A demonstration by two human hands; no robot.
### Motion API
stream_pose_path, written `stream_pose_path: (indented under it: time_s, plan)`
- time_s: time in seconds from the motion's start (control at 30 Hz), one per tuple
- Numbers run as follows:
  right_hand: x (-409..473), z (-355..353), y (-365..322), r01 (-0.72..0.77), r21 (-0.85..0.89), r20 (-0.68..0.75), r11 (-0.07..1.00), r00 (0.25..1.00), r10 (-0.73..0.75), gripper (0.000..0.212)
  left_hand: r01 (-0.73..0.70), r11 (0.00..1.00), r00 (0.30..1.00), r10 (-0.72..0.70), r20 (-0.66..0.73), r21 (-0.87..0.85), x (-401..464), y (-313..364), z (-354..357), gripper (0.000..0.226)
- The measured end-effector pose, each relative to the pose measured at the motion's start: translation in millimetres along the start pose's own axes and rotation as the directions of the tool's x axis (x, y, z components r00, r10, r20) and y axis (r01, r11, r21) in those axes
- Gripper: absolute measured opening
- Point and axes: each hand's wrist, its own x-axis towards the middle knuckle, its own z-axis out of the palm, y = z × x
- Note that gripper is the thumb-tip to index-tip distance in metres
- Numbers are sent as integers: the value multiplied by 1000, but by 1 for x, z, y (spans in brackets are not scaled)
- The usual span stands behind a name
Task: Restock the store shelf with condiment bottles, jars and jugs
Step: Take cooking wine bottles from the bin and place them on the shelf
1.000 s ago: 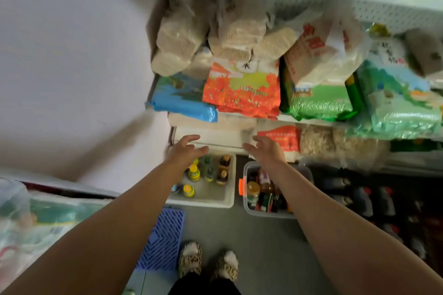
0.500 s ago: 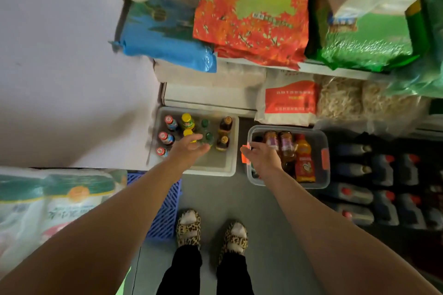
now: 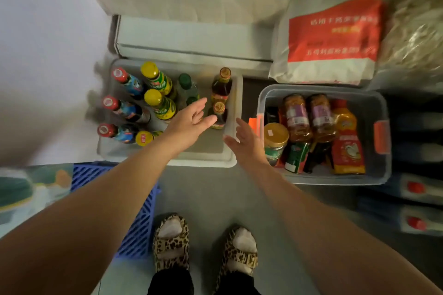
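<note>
Both hands reach down, fingers spread and holding nothing: the left hand point(image 3: 191, 118) over the white bin point(image 3: 233, 93) of bottles, its near half bare, the right hand point(image 3: 247, 140) seemingly at that bin's right rim, beside the grey bin point(image 3: 381, 151) crowded with jars.

Grey floor point(image 3: 206, 199) — two bins point(image 3: 167, 160), crate point(image 3: 141, 223)

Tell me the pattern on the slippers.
Leopard print, tan with dark spots, on the slippers; the head view shows them.
</note>
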Motion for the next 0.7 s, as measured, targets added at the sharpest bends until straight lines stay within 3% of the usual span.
stream_pose_path:
  time_s: [0.27,0.5,0.7]
  plan:
    - [66,24,56,228,74,-63,971,973,-223,77,-171,974,985,170,18,148,63,-38,12,73]
    - [103,34,86,464,-42,-27,885,885,-465,74,-359,901,933,356,57,242,89,-58,21,42]
    - [101,36,82,570,-64,29,819,821,-570,73,-435,812,879,477,-12,390,86,-54,23,36]
